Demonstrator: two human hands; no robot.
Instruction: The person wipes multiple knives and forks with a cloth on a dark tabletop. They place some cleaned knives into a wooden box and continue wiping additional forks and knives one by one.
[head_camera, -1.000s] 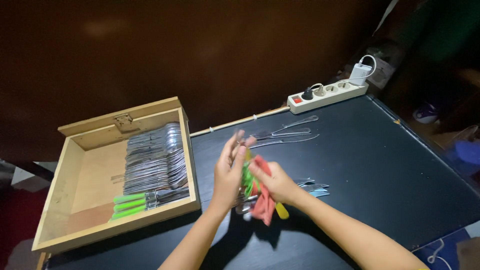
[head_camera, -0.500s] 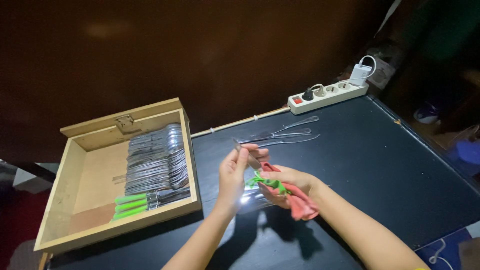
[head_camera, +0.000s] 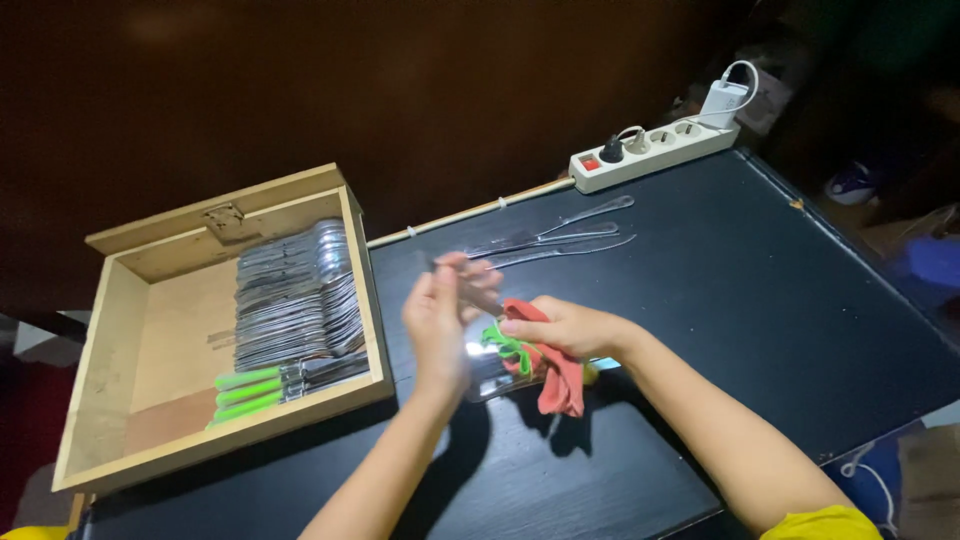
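Cutlery with a green handle (head_camera: 505, 345) sat between both hands above the black tabletop (head_camera: 720, 300), beside the wooden box (head_camera: 110, 330). Right hand (head_camera: 560, 328) pinched it inside a red cloth (head_camera: 562, 380); left hand (head_camera: 440, 320) clasped its metal end.

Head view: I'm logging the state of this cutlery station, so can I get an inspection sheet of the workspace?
Surface: black table top, dimly lit.
Job's things: red cloth and a green-handled utensil at the right hand; a blurred steel piece of cutlery at the left.
Clutter: open wooden box with stacked steel spoons and green-handled knives; three steel utensils lying loose beyond the hands.
Hands: left hand raised, grip blurred; right hand shut on the cloth.
Cables: white power strip with a white charger and a black plug.
Surroundings: dark wall; a shoe on the floor to the right.
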